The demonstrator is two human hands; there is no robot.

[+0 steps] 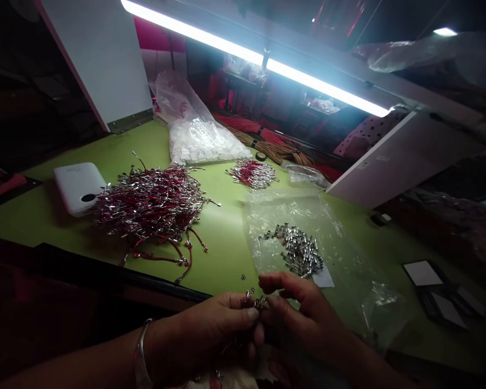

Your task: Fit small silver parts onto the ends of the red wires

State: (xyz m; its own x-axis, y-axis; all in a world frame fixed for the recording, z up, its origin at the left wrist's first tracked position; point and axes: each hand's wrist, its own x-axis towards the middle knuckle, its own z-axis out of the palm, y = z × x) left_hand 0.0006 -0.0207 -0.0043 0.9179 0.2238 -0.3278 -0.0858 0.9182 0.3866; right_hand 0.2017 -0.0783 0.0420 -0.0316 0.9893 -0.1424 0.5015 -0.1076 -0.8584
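Metal terminals [251, 298] sit pinched in the fingers of the left hand [214, 329], a firm clench as far as we can judge, though the pieces are small and partly hidden. The right hand [303, 308] curls just beside them; we cannot tell whether it grasps anything or only touches. Both hands hover over the dark table edge [105, 275], beyond which the green table [227, 237] carries a tangled heap of red wires [149, 202] and a plastic bag [348, 259] holding loose metal parts [297, 249].

We judge a slack pinch the main risk: a terminal could slip and drop past the edge, out of sight. Wires hooked together could drag the heap apart if one is tugged, and a snagged bag could spill its parts.
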